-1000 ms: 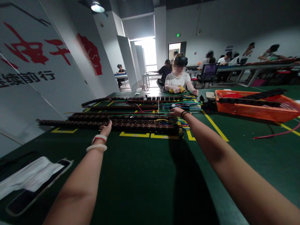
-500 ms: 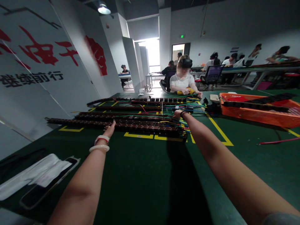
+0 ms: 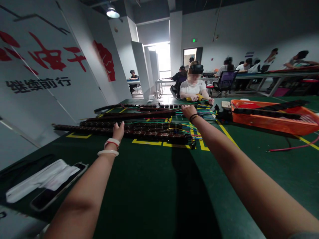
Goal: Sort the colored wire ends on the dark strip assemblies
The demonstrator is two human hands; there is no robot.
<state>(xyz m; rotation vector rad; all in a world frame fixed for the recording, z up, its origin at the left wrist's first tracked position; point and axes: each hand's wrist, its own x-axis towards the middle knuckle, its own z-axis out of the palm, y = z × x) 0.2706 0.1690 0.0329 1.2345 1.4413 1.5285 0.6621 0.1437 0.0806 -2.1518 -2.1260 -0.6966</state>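
Note:
Several long, dark wire harnesses [image 3: 149,133] lie side by side across the green table in front of me, with coloured wires fanning out at their right ends. My right hand [image 3: 188,112] is closed around the right end of one long harness [image 3: 139,116], which is raised and slants up toward that hand. My left hand [image 3: 118,130] is over the nearer harnesses, its thumb and a finger apart and pointing up. Nothing shows between them, and its other fingers are partly hidden. A white bangle and a red-and-white band circle the left wrist.
An orange basket [image 3: 274,118] holding dark harness pieces stands at the right, near a pink cable [image 3: 286,149]. At left lie a phone [image 3: 58,187] and a white packet [image 3: 37,181]. Across the table a person [image 3: 193,86] holds something yellow. Yellow tape [image 3: 147,142] marks the tabletop.
My right hand has moved up and away from me, lifting a harness's right end from the others. My left hand's fingers have drawn up over the nearer harnesses.

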